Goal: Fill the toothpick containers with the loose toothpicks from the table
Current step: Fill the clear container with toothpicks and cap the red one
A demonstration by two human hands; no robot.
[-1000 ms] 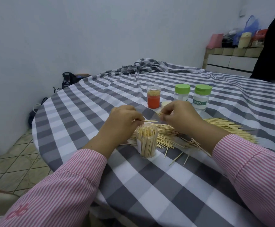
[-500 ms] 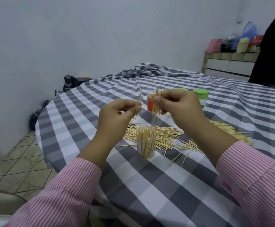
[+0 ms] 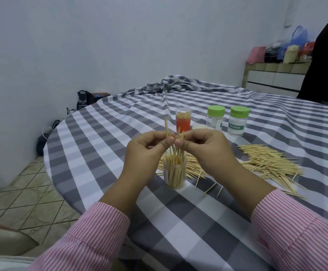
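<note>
- Head view: the table (image 3: 198,222), draped in a grey-and-white checked cloth, carries everything needed for the task.
- Loose toothpicks (image 3: 266,163) are spread in a wide heap on the table to the right of the hands and behind them, with a few strays lying nearer the front edge.
- The left hand (image 3: 145,151) and the right hand (image 3: 208,151) are held close together above the open container (image 3: 174,173), thumbs nearly touching.
- Each grip is closed in a pinch of thumb and fingers on a small bunch of held toothpicks (image 3: 173,141), kept roughly upright with the lower tips reaching into the container's mouth.
- The open container appears already well filled, so little room seems left.
- For a good drop, the bunch should be kept parallel and vertical, the tips guided into a gap, and the pinch eased gradually so none are tipped over the rim.
- Two green-lidded jars (image 3: 227,120) and an orange-banded jar (image 3: 183,120) are set further back, well apart from the hands.
</note>
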